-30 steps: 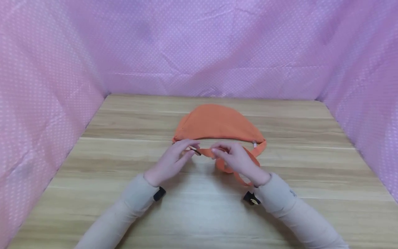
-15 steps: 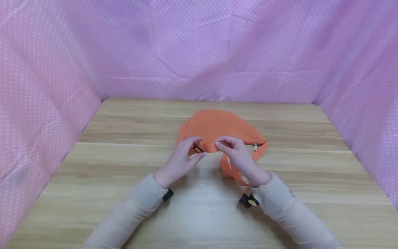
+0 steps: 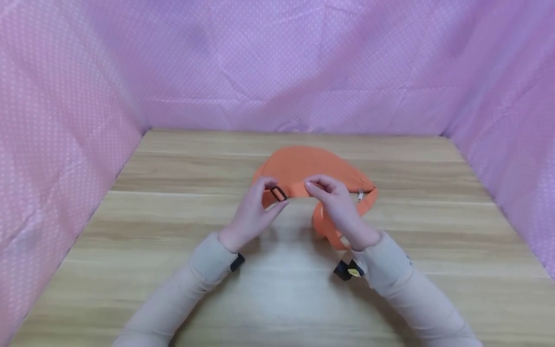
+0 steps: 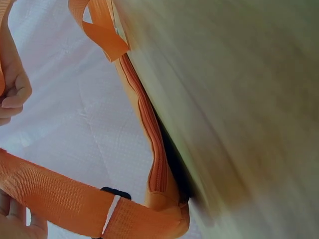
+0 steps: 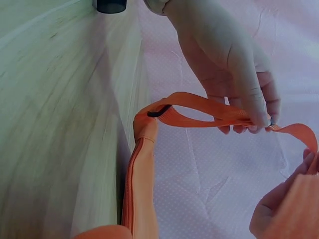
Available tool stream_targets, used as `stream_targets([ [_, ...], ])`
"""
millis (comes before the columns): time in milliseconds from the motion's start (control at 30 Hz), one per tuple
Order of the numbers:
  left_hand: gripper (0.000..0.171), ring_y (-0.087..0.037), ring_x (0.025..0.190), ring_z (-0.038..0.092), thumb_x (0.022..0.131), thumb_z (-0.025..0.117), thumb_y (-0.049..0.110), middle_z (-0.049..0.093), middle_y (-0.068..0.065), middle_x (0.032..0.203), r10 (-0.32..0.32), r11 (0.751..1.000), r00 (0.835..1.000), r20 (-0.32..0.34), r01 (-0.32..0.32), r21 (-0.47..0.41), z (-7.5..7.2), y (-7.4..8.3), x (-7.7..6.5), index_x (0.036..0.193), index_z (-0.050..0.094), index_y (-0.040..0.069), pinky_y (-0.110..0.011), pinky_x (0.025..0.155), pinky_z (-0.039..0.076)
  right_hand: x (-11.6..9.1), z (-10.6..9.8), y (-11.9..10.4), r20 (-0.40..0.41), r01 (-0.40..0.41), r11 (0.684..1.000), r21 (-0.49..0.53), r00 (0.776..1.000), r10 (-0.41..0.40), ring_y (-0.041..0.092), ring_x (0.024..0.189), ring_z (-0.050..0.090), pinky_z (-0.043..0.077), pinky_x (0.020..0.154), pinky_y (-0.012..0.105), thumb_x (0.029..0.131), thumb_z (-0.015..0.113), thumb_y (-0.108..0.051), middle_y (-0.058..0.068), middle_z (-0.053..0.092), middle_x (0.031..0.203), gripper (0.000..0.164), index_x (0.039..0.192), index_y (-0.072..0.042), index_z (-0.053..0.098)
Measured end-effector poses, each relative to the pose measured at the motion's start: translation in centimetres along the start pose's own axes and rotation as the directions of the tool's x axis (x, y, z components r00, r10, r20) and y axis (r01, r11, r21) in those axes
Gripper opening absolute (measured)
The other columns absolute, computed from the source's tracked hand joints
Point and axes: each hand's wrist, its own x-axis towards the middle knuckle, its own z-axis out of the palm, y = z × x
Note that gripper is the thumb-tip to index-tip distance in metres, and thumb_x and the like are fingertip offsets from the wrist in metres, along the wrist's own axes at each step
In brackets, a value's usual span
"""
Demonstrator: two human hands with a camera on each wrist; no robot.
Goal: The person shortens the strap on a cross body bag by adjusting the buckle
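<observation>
An orange crescent-shaped bag point(image 3: 308, 166) lies on the table, its zipper pull point(image 3: 360, 195) at the right end. My left hand point(image 3: 249, 212) pinches the orange strap point(image 3: 297, 189) at a black slider buckle point(image 3: 279, 193), raised off the table. To its right, my right hand point(image 3: 336, 205) pinches the same strap between thumb and forefinger. A short strap stretch spans the two hands. In the right wrist view, the strap runs doubled from a black ring point(image 5: 159, 111) at the bag's end to the left hand's thumb. Strap loops hang below the right hand.
Beneath everything is a wood-grain table point(image 3: 173, 164). Pink dotted cloth point(image 3: 277, 67) hangs behind it and along both sides. Black wrist cameras, such as the right one point(image 3: 343, 271), protrude under the sleeves near the tabletop.
Both hands have shifted slightly up and right in the head view with the strap. The slider buckle has turned from edge-on to face-on, and the left thumb and forefinger stand wider apart.
</observation>
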Motion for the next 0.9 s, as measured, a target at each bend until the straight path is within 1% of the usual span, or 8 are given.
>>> stream_targets([
  [200,0.037,-0.024,0.097,0.055,0.081,0.072,0.002,0.057,-0.014,0.105,0.013,1.0,0.999,-0.038,-0.013,-0.02,-0.5,-0.1,0.3,0.112,0.052,-0.004,-0.038,0.088,0.049,0.3,-0.9,0.0,0.029,-0.032,0.997,-0.067,0.999,0.034,0.011,0.089,0.054,0.047,0.085,0.027,0.095,0.057,-0.016,-0.007,0.058,0.09,0.019,0.109,-0.004,0.061],
  [367,0.04,-0.024,0.1,0.056,0.081,0.071,-0.001,0.059,-0.015,0.111,0.025,0.997,0.999,-0.046,-0.028,-0.066,-0.8,-0.1,0.2,0.117,0.054,-0.005,-0.039,0.089,0.049,0.9,-2.0,0.0,0.127,0.004,0.965,-0.262,0.991,0.031,0.015,0.086,0.057,0.049,0.084,0.035,0.093,0.061,-0.016,0.0,0.062,0.092,0.022,0.11,-0.003,0.062],
  [433,0.04,-0.024,0.1,0.056,0.081,0.071,0.0,0.059,-0.015,0.112,0.024,0.997,0.999,-0.034,-0.027,-0.076,-0.9,-0.1,0.1,0.117,0.054,-0.005,-0.039,0.089,0.049,1.2,-2.6,-0.2,0.203,0.068,0.914,-0.399,0.979,0.016,0.017,0.088,0.059,0.05,0.084,0.034,0.092,0.063,-0.014,0.004,0.064,0.095,0.023,0.112,-0.003,0.063],
  [500,0.04,-0.024,0.102,0.057,0.081,0.072,0.001,0.061,-0.015,0.113,0.02,0.996,1.0,-0.021,-0.022,-0.085,-1.0,0.0,-0.1,0.118,0.056,-0.003,-0.039,0.09,0.049,1.4,-3.1,-0.7,0.263,0.137,0.841,-0.523,0.965,0.007,0.018,0.091,0.061,0.051,0.083,0.033,0.09,0.065,-0.014,0.006,0.065,0.1,0.026,0.115,-0.005,0.063],
  [600,0.04,-0.022,0.105,0.057,0.08,0.074,0.005,0.063,-0.012,0.113,0.019,0.996,1.0,0.015,-0.017,-0.085,-1.1,0.1,-0.5,0.117,0.06,-0.001,-0.038,0.093,0.048,1.4,-3.4,-1.7,0.319,0.21,0.761,-0.614,0.948,-0.004,0.02,0.095,0.062,0.051,0.085,0.037,0.089,0.066,-0.015,0.01,0.065,0.106,0.033,0.12,-0.007,0.06],
  [633,0.041,-0.022,0.107,0.057,0.079,0.075,0.005,0.063,-0.011,0.113,0.02,0.996,0.999,0.03,-0.017,-0.082,-1.1,0.1,-0.6,0.117,0.061,0.0,-0.037,0.094,0.048,1.3,-3.3,-2.0,0.329,0.215,0.755,-0.619,0.944,0.0,0.021,0.096,0.062,0.051,0.086,0.039,0.088,0.067,-0.016,0.01,0.064,0.108,0.034,0.121,-0.008,0.059],
  [767,0.041,-0.02,0.107,0.057,0.079,0.076,0.009,0.065,-0.008,0.114,0.023,0.997,0.996,0.089,-0.017,-0.073,-1.2,0.4,-0.8,0.118,0.062,0.003,-0.037,0.094,0.048,0.7,-2.6,-2.5,0.371,0.206,0.779,-0.593,0.928,0.037,0.023,0.102,0.062,0.05,0.091,0.041,0.09,0.066,-0.022,0.009,0.062,0.115,0.038,0.124,-0.009,0.057],
  [900,0.041,-0.019,0.106,0.057,0.08,0.075,0.01,0.064,-0.008,0.113,0.016,0.997,0.995,0.102,-0.008,-0.075,-1.1,0.6,-0.9,0.118,0.062,0.002,-0.036,0.092,0.05,-0.1,-1.6,-1.9,0.375,0.192,0.786,-0.587,0.925,0.054,0.02,0.106,0.059,0.047,0.095,0.041,0.091,0.063,-0.026,0.004,0.061,0.121,0.036,0.124,-0.012,0.058],
])
